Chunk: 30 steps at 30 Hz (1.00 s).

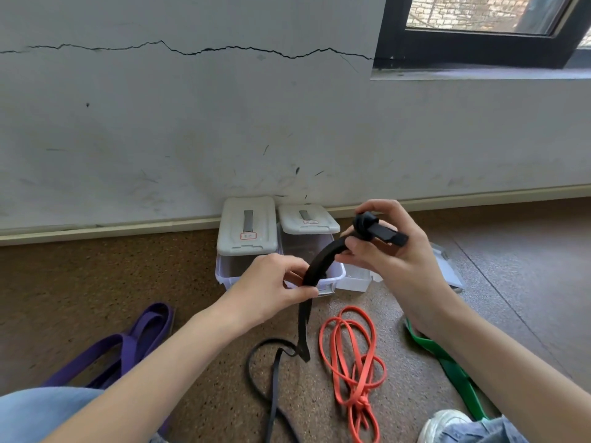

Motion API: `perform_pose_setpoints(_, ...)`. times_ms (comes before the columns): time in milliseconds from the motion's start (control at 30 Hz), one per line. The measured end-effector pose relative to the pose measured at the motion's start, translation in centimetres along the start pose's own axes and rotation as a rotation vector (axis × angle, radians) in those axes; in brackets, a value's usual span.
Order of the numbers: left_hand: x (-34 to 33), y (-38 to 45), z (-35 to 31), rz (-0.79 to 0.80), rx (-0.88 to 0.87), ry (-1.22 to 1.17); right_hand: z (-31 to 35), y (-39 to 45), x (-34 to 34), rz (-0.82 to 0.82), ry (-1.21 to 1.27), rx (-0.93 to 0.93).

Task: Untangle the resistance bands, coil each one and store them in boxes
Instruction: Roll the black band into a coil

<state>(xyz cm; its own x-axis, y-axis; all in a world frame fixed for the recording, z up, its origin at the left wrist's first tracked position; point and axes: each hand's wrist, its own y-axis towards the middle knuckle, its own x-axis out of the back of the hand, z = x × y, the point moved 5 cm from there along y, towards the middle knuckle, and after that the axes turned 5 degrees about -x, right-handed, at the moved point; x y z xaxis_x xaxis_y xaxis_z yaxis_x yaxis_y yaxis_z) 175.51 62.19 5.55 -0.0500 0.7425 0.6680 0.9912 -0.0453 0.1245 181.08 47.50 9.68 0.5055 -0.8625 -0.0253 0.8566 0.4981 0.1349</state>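
Note:
A black resistance band (319, 260) stretches between both hands above the floor. My right hand (390, 251) grips its upper end, where the band is knotted or rolled into a small lump. My left hand (271, 289) pinches the band lower down, and the rest hangs and loops on the floor. A thin orange band (351, 356) lies tangled on the floor in the middle. Left of it lies a wide purple band (128, 343). A green band (454, 369) runs under my right forearm. Two clear boxes (238, 273) with grey-white lids (246, 225) stand against the wall.
A small clear tray (355, 278) and a flat clear lid (447, 266) lie to the right of the boxes. A cracked white wall and skirting run behind them. My knee in jeans (41, 410) and a white shoe (444, 425) are at the bottom edge.

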Motion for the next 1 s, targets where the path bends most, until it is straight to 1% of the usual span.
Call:
perform_pose_setpoints(67, 2.1, -0.2, -0.8, -0.058, -0.018, 0.002, 0.3, 0.3, 0.5, -0.010, 0.013, 0.005)
perform_pose_setpoints(167, 6.0, -0.9, -2.6, -0.153, -0.095, -0.200, 0.9, 0.7, 1.6, -0.036, -0.011, 0.002)
perform_pose_setpoints(200, 6.9, -1.2, -3.0, -0.158, -0.121, -0.212, 1.1, 0.7, 1.7, -0.026, -0.055, 0.006)
perform_pose_setpoints(233, 7.4, -1.3, -3.0, -0.160, -0.120, -0.161, 1.0, 0.8, 1.7, -0.004, -0.112, -0.003)
perform_pose_setpoints(267, 7.5, -1.4, -2.6, -0.149, -0.097, -0.036, 0.7, 0.8, 1.7, 0.019, -0.189, -0.031)
perform_pose_setpoints(333, 6.4, -1.2, -1.5, -0.067, -0.034, 0.343, 0.0, 0.8, 1.7, 0.039, -0.390, -0.097)
perform_pose_setpoints(367, 5.4, -1.1, -1.0, -0.011, -0.019, 0.467, -0.3, 0.7, 1.6, 0.062, -0.490, -0.106)
perform_pose_setpoints(400, 4.3, -1.1, -0.7, 0.038, -0.020, 0.504, -0.6, 0.6, 1.1, 0.119, -0.579, -0.095)
perform_pose_setpoints(500, 1.7, -0.9, -1.7, 0.098, -0.116, 0.417, -2.4, -0.3, -1.3, 0.374, -0.837, -0.063)
perform_pose_setpoints(533, 1.3, -0.8, -2.0, 0.104, -0.143, 0.384, -3.0, -0.6, -1.9, 0.423, -0.917, -0.047)
perform_pose_setpoints(567, 1.1, -0.7, -2.1, 0.101, -0.161, 0.353, -3.4, -0.8, -2.2, 0.437, -0.964, -0.033)
perform_pose_setpoints(667, 1.1, -0.8, -1.6, 0.066, -0.153, 0.274, -3.0, -0.5, -1.6, 0.369, -0.918, -0.028)
perform_pose_setpoints(767, 0.1, -0.8, -1.0, 0.019, -0.136, 0.124, -1.7, -0.3, -1.3, 0.297, -0.842, 0.058)
perform_pose_setpoints(833, -1.0, -0.6, -0.6, 0.006, -0.120, 0.071, -1.1, -0.4, -1.5, 0.270, -0.814, 0.102)
perform_pose_setpoints(933, -2.1, -0.3, 0.5, 0.046, -0.072, 0.052, 0.0, -0.2, -0.7, 0.174, -0.734, 0.145)
perform_pose_setpoints(1000, -2.2, -0.1, 1.1, 0.055, -0.033, 0.033, 0.7, 0.1, 0.2, 0.098, -0.625, 0.160)
